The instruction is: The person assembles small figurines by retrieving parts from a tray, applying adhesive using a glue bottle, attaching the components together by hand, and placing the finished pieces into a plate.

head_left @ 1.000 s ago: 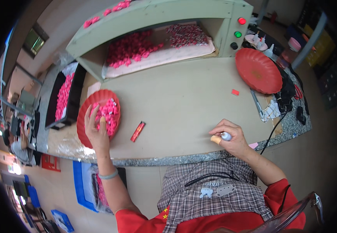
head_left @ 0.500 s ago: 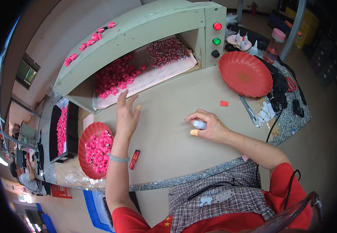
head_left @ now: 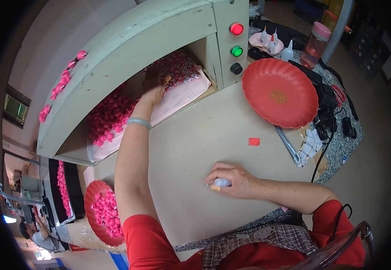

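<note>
My left hand (head_left: 156, 85) reaches inside the opening of the pale green machine (head_left: 168, 40). It is over the small pink and silver pieces (head_left: 184, 72) on a pale pink sheet (head_left: 177, 100); its fingers are in shadow and hard to make out. Left of it on the same sheet is a heap of larger pink pieces (head_left: 112, 110). Above the tabletop, my right hand (head_left: 236, 180) is closed around a small white squeeze bottle (head_left: 223, 182), whose rounded end pokes out between the fingers.
A red scalloped plate (head_left: 290, 101) stands at the right, near a cutter knife (head_left: 287, 145). Another red plate (head_left: 92, 216) holds pink pieces at the left, beside a black bin (head_left: 74, 193). Squeeze bottles (head_left: 271, 44) stand in a pink dish. A person (head_left: 44, 236) sits far left.
My left hand has moved from above the table, forward into the machine's opening. My right hand keeps the bottle, its fingers curled more tightly. The view has shifted.
</note>
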{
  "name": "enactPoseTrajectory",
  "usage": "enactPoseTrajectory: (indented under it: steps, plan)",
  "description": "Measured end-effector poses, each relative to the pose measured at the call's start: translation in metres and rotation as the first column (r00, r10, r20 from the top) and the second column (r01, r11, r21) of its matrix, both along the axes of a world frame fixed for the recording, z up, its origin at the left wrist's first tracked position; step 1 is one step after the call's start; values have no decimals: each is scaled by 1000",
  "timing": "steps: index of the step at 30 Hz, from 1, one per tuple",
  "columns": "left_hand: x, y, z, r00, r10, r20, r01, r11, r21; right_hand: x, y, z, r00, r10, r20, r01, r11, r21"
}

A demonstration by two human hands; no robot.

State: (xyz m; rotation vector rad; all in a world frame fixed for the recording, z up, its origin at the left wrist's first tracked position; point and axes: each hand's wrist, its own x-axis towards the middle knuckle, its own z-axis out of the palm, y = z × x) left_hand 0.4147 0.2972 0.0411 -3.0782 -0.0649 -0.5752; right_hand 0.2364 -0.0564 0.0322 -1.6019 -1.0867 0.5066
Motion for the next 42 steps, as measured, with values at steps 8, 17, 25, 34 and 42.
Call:
enactPoseTrajectory:
  steps: [8, 17, 25, 34, 42]
  plan:
    - [16, -31, -25, 997, -71, 39, 73, 995, -66, 2, -1, -4, 999, 46, 23, -46, 999, 21]
    - [-58, -45, 8, 938, -313, -151, 277, 935, -222, 2, -1, -4, 996, 64, 65, -64, 998, 1]
    - [-59, -5, 11, 969, -86, 234, 223, 713, -664, 0, 0, -3, 995, 67, 73, -69, 997, 21]
    - [-82, 71, 8, 955, 296, -4, -295, 950, -105, -1, -1, -1, 996, 66, 61, -67, 997, 22]
    - [-80, 48, -7, 974, 140, 177, -153, 986, 59, 0, -1, -4, 994, 61, 87, -62, 998, 17]
